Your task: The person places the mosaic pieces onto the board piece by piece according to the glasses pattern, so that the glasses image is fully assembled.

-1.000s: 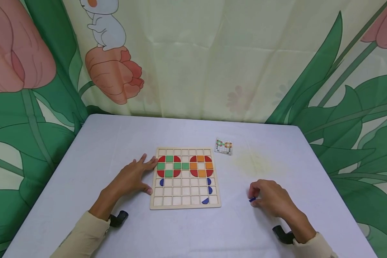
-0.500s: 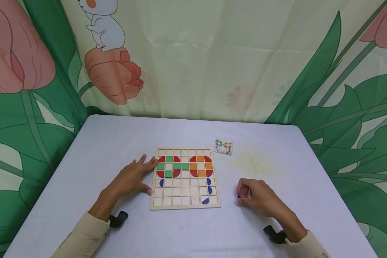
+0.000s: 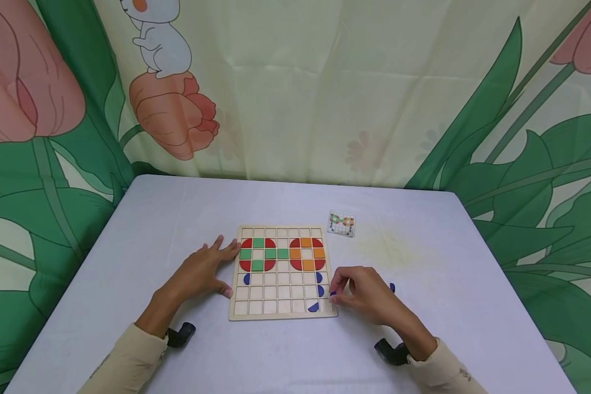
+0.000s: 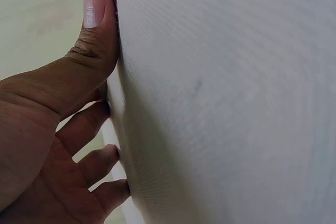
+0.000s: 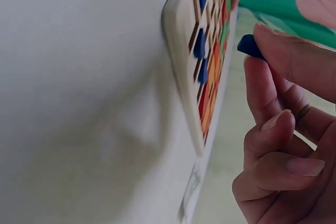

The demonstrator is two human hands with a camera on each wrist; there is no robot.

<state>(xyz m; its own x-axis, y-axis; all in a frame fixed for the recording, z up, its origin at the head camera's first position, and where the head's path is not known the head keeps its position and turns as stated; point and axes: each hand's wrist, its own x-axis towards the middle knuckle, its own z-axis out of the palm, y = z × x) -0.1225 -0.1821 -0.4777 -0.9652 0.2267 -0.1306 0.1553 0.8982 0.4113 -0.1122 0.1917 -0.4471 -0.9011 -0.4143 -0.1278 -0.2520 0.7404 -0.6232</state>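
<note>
A square wooden grid board (image 3: 283, 316) lies on the table with red, green and orange pieces in its upper rows. Blue half-round pieces sit lower down, one at the left and several at the right (image 3: 320, 291). My left hand (image 3: 204, 271) is spread along the board's left edge, thumb and fingertips touching it. Between thumb and index finger my right hand (image 3: 366, 295) pinches a small blue piece (image 5: 251, 46), held just above the board's right edge. Another blue piece (image 3: 392, 287) shows on the table behind the right hand, partly hidden by it.
A small pattern card (image 3: 341, 224) lies past the board's upper right corner, printed with a similar coloured layout. White cloth covers the table (image 3: 276, 355). A printed curtain (image 3: 295, 109) hangs behind its far edge.
My right hand has moved left with the blue piece, from the bare cloth to the board's right edge. Another blue piece has come into sight behind it. The left hand stays put.
</note>
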